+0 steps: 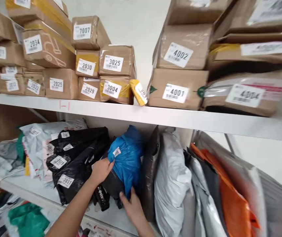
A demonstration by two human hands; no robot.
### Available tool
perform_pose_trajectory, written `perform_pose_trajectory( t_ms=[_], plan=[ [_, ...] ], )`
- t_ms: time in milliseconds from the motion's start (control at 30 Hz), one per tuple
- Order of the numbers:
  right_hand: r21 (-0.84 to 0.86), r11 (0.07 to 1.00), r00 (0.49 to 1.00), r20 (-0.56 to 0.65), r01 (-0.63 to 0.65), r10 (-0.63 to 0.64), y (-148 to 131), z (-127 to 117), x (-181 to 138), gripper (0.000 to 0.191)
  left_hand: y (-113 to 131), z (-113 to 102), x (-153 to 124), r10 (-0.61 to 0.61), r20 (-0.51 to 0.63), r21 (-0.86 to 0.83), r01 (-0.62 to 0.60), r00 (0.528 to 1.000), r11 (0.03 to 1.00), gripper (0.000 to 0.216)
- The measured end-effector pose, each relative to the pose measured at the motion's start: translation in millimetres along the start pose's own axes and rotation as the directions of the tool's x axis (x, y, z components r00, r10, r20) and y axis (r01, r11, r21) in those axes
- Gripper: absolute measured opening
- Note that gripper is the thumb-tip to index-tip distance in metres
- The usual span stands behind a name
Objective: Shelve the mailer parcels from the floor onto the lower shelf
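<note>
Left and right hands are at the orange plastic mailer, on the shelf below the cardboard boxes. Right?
Wrong colour: the head view shows the left hand and right hand at the blue plastic mailer. The rest stands.

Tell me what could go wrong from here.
The left hand grips the blue bag close between the black bags and a dark upright bag; moving it might drag these neighbours along.

The small yellow parcel leans at the front edge of the upper shelf; a bump could knock it down.
</note>
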State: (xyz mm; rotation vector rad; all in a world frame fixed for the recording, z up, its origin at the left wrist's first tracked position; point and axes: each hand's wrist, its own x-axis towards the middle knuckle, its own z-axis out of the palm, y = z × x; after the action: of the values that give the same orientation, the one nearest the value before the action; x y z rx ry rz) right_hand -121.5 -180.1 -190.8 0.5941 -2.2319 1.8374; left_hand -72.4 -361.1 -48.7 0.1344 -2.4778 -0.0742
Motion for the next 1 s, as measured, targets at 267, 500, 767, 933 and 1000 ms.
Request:
perform_pose_trajectory(
  t_ms=[267,500,767,933,1000],
  plan=[
    [-0.146,0.905,0.786,-0.453,0.399,-0.42,-40.0,-112.1,-66.6,0.018,59.0,-11.4,1.7,-0.226,-0.366,-0.094,0.206,0.903,0.974,0.055],
    [-0.467,0.816,0.722,-0.425,0.341,-0.546,-49.3,-173.5,-62.9,0.058,199.8,-74.7,21.8,0.282,-0.425,-0.071,-0.342,0.86,0.937,0.055],
    [-0.106,0.973,0.907,-0.353,0.205,-0.229,8.0,-188.6,-90.7,0.065,207.1,-72.7,44.5,0.279,0.005,-0.042,-0.278,0.96,0.96,0.043],
    [0.175,0.984,0.95,-0.312,0.03,0.026,18.1,-221.7,-108.8,0.048,134.1,-44.4,36.2,-0.023,-0.003,-0.271,0.021,1.0,0.962,0.048],
    [-0.018,0.996,0.871,-0.482,0.092,-0.089,5.1,-226.1,-108.6,0.03,143.5,-48.9,29.0,-0.11,-0.118,-0.221,0.082,0.987,0.972,0.043]
  ],
)
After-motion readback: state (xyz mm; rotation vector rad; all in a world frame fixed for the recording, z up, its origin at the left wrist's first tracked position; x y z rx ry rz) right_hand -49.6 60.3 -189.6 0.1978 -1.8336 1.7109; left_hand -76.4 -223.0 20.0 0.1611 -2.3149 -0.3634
